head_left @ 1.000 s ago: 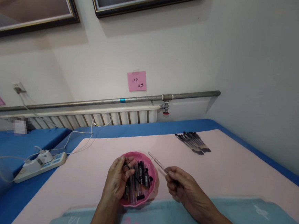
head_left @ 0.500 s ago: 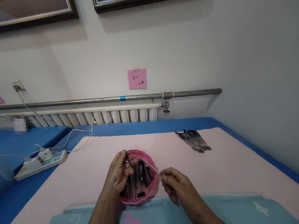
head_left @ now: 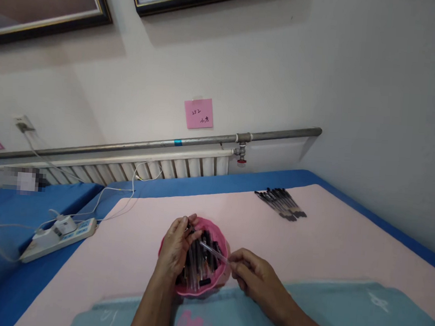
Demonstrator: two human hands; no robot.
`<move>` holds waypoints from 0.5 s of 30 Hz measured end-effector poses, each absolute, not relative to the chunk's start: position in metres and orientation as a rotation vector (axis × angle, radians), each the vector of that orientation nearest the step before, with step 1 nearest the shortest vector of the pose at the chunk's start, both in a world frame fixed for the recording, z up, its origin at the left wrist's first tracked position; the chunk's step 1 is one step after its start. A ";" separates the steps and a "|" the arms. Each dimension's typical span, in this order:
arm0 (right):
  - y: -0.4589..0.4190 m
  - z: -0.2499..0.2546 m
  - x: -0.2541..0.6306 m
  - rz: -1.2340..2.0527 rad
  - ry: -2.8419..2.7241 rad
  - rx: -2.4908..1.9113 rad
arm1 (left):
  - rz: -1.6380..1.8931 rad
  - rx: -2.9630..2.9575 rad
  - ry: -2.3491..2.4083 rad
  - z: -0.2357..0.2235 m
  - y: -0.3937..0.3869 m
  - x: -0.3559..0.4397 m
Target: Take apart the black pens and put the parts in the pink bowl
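Note:
A pink scalloped basket [head_left: 225,271] holds a heap of pen parts [head_left: 194,269], clear tubes and black pieces among them. My right hand [head_left: 252,273] is just right of its rim, fingers pinched on the end of a clear pen barrel [head_left: 214,251]. The barrel points left over the heap, its far end close to my left fingers. Above the basket's left side, my left hand [head_left: 176,242] is closed with fingertips together around a small dark piece, mostly hidden. Farther back on the right lies a fanned row of black-capped pens [head_left: 281,203].
A pink sheet [head_left: 140,237] covers the blue-edged table. Along the front lies a teal cloth [head_left: 326,312]. On the left are a power strip [head_left: 61,238] with plugs and white cables. A radiator [head_left: 172,167] and pipe [head_left: 128,147] run along the wall behind.
The left hand has turned slightly and shifted a little right, and the dark thin piece in it shows less. The right hand's barrel has moved slightly left and down, nearer the left fingers.

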State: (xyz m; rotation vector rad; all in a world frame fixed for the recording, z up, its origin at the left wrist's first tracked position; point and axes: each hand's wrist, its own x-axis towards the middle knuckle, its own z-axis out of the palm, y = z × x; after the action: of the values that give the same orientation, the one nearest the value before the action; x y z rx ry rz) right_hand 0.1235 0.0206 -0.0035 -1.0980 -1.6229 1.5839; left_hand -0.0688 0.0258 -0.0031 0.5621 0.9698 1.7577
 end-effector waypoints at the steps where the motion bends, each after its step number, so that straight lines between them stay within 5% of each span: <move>1: 0.022 -0.004 0.124 1.573 -1.610 -1.103 | 1.772 0.557 0.964 -0.004 0.026 -0.069; 15: 0.022 0.004 0.126 1.597 -1.477 -1.130 | 1.585 0.674 1.203 -0.014 0.027 -0.059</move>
State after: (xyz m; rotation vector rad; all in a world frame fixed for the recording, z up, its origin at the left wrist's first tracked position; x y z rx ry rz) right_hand 0.1262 0.0220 0.0036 -1.1302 -1.4774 1.5973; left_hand -0.0585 0.0271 -0.0140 0.6743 1.2030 1.5845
